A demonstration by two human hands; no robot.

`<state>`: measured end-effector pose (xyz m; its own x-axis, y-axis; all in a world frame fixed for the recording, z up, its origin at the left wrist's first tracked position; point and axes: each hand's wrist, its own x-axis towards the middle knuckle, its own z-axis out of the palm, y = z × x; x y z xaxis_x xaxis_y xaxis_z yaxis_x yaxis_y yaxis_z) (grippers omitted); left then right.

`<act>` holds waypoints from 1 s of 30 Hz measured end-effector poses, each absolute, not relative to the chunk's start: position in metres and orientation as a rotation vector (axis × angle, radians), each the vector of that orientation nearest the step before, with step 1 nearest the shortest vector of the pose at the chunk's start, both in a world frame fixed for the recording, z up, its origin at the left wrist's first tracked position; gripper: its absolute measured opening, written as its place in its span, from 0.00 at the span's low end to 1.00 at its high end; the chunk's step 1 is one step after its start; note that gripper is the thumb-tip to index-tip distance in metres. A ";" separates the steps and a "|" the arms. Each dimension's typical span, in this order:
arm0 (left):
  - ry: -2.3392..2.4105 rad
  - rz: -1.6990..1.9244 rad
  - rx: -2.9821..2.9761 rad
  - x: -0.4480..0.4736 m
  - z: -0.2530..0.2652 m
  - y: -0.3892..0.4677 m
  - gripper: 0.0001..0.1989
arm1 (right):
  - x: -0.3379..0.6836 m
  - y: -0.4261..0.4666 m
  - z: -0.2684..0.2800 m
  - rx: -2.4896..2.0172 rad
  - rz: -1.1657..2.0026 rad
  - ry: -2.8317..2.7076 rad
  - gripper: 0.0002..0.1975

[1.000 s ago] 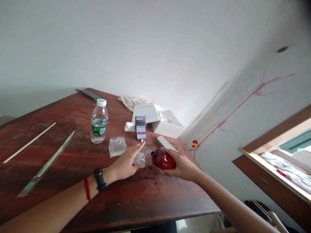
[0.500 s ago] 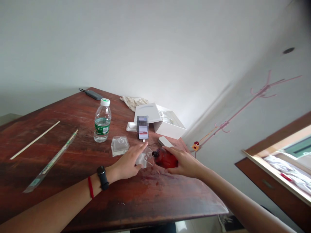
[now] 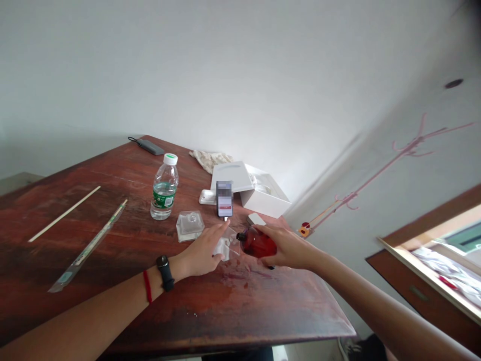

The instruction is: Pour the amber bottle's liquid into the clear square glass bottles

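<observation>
My right hand (image 3: 291,245) is wrapped round a red bottle (image 3: 259,242). The bottle lies tilted on its side, its dark neck pointing left at the round neck of a small clear container (image 3: 225,248). Around the left side of that container, my left hand (image 3: 205,250) curves with thumb in front and fingers behind, partly hiding it. A small black piece (image 3: 271,267) shows under my right hand; I cannot tell what it is. Left of my left hand sits a similar clear square container (image 3: 190,225) with a round neck on top. Wet marks (image 3: 244,273) spot the wood below the bottle.
A water bottle (image 3: 164,188) stands left of a propped phone (image 3: 224,199). White boxes (image 3: 266,195), a cloth (image 3: 210,159) and a grey device (image 3: 148,146) lie further back. A bare stick (image 3: 65,213) and wrapped chopsticks (image 3: 92,243) lie at left on the wooden table (image 3: 180,318).
The red bottle has tilted slightly, and the black piece now shows beneath my right hand. My left hand stays at the clear container. The whole view has shifted a little.
</observation>
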<state>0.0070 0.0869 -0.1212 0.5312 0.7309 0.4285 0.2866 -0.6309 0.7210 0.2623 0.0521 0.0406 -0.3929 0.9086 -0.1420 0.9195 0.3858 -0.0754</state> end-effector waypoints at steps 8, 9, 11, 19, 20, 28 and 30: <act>0.771 1.031 2.171 0.006 -0.117 0.084 0.50 | 0.259 0.056 0.048 1.603 -0.186 2.540 0.36; 0.768 1.033 2.165 0.006 -0.116 0.083 0.50 | 0.260 0.057 0.048 1.597 -0.181 2.546 0.37; 0.769 1.036 2.153 0.006 -0.115 0.083 0.50 | 0.262 0.058 0.048 1.591 -0.175 2.544 0.38; 0.769 1.028 2.173 0.006 -0.116 0.084 0.50 | 0.256 0.058 0.054 1.555 -0.167 2.518 0.37; 0.767 1.029 2.174 0.006 -0.115 0.084 0.50 | 0.254 0.058 0.055 1.556 -0.166 2.517 0.37; 0.756 1.044 2.158 0.006 -0.115 0.083 0.50 | 0.245 0.055 0.064 1.574 -0.112 2.467 0.33; 0.758 1.042 2.161 0.006 -0.115 0.084 0.50 | 0.244 0.056 0.065 1.567 -0.096 2.459 0.32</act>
<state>0.0061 0.0836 -0.1150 0.5251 0.7108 0.4680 0.2259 -0.6467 0.7285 0.2442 0.0560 0.0648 -0.4055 0.8867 -0.2221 0.9013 0.4283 0.0648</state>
